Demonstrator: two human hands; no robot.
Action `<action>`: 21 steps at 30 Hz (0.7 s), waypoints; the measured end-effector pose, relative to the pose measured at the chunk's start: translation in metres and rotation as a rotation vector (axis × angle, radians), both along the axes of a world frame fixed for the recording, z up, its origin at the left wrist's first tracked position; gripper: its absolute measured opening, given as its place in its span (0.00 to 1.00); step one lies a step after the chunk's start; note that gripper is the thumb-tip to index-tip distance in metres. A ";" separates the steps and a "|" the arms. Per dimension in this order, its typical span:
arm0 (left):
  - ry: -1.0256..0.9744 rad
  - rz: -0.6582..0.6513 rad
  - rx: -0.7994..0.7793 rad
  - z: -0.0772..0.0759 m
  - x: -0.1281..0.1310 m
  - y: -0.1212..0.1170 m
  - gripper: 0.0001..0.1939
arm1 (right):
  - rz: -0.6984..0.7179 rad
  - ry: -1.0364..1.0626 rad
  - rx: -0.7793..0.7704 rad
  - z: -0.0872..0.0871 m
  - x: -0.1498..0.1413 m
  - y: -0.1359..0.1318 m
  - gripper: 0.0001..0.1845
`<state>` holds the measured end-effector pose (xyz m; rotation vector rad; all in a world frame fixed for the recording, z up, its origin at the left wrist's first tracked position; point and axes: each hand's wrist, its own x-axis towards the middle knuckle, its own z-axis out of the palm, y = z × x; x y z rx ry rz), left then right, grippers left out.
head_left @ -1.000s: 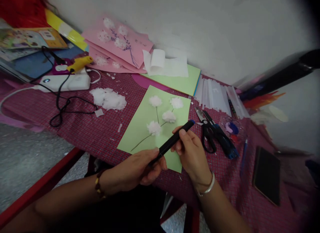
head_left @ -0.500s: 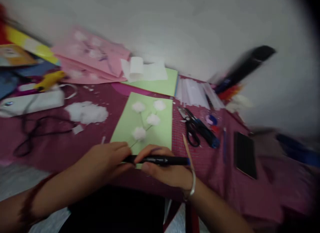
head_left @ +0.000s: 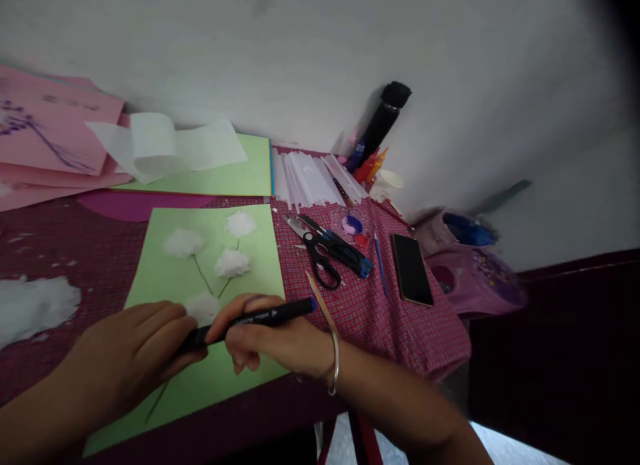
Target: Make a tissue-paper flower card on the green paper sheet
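A black marker [head_left: 260, 316] with a blue end is held by both hands above a green sheet [head_left: 165, 272]. My left hand [head_left: 135, 345] closes its fingers around the marker's left part. My right hand [head_left: 280, 338] pinches the barrel between thumb and fingers, the blue end pointing right. White fluffy tufts [head_left: 233, 262] sit on the sheet, joined by thin dark drawn stems. One lower tuft [head_left: 201, 308] is partly covered by my left hand. The marker's left tip is hidden in that hand.
Scissors [head_left: 320, 252], a blue-black cutter [head_left: 350, 255], a pencil [head_left: 320, 295] and a phone [head_left: 411, 268] lie to the right. White sticks [head_left: 307, 178] and a black bottle [head_left: 385, 118] are behind. White scraps [head_left: 35, 308] lie left, pink papers [head_left: 55, 125] far left.
The view has swung to the right, so the sheet and hands appear further left. The marker now tilts upward to the right. Both hands still grip it.
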<state>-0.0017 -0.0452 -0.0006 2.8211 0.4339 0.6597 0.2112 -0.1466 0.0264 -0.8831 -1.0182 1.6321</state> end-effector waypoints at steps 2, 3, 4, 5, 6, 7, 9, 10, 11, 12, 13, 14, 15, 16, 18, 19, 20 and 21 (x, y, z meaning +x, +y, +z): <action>0.019 0.020 -0.017 -0.004 -0.003 0.000 0.13 | 0.047 0.027 -0.001 -0.004 -0.001 -0.001 0.11; 0.032 0.029 -0.018 -0.003 -0.003 -0.002 0.16 | 0.045 0.049 -0.013 -0.007 -0.003 -0.002 0.13; 0.062 0.028 -0.026 0.000 -0.002 -0.005 0.19 | 0.024 0.079 -0.036 -0.010 -0.005 -0.004 0.15; 0.110 0.013 -0.031 0.004 -0.001 -0.008 0.21 | -0.012 0.108 -0.069 -0.013 -0.008 -0.007 0.16; 0.140 -0.006 -0.045 0.008 0.001 -0.010 0.22 | -0.061 0.135 -0.109 -0.016 -0.011 -0.009 0.16; 0.204 -0.009 -0.099 0.012 0.003 -0.010 0.22 | -0.098 0.172 -0.149 -0.018 -0.014 -0.011 0.15; 0.261 0.014 -0.233 0.017 0.006 -0.010 0.21 | -0.124 0.223 -0.211 -0.022 -0.017 -0.012 0.13; 0.270 0.027 -0.285 0.020 0.007 -0.010 0.21 | -0.108 0.240 -0.228 -0.022 -0.017 -0.012 0.12; 0.268 0.031 -0.306 0.022 0.007 -0.011 0.20 | -0.085 0.252 -0.234 -0.022 -0.017 -0.012 0.12; 0.261 0.035 -0.304 0.024 0.007 -0.012 0.19 | -0.060 0.261 -0.233 -0.021 -0.017 -0.013 0.11; 0.253 0.028 -0.280 0.026 0.006 -0.015 0.18 | -0.038 0.266 -0.231 -0.021 -0.017 -0.014 0.11; 0.250 0.018 -0.242 0.027 0.005 -0.017 0.18 | -0.022 0.269 -0.226 -0.020 -0.017 -0.015 0.11; 0.251 0.006 -0.202 0.028 0.004 -0.020 0.17 | -0.013 0.270 -0.220 -0.020 -0.016 -0.016 0.11; 0.255 -0.005 -0.164 0.029 0.002 -0.022 0.17 | -0.012 0.271 -0.215 -0.020 -0.016 -0.017 0.11; 0.273 -0.014 -0.122 0.028 0.001 -0.024 0.14 | -0.024 0.269 -0.211 -0.021 -0.016 -0.017 0.12; 0.279 -0.010 -0.113 0.026 0.000 -0.025 0.12 | -0.034 0.267 -0.219 -0.022 -0.017 -0.017 0.12; 0.286 0.000 -0.111 0.025 0.000 -0.025 0.11 | -0.045 0.268 -0.234 -0.022 -0.019 -0.017 0.13; 0.292 0.010 -0.119 0.024 0.001 -0.025 0.10 | -0.053 0.275 -0.256 -0.022 -0.020 -0.017 0.13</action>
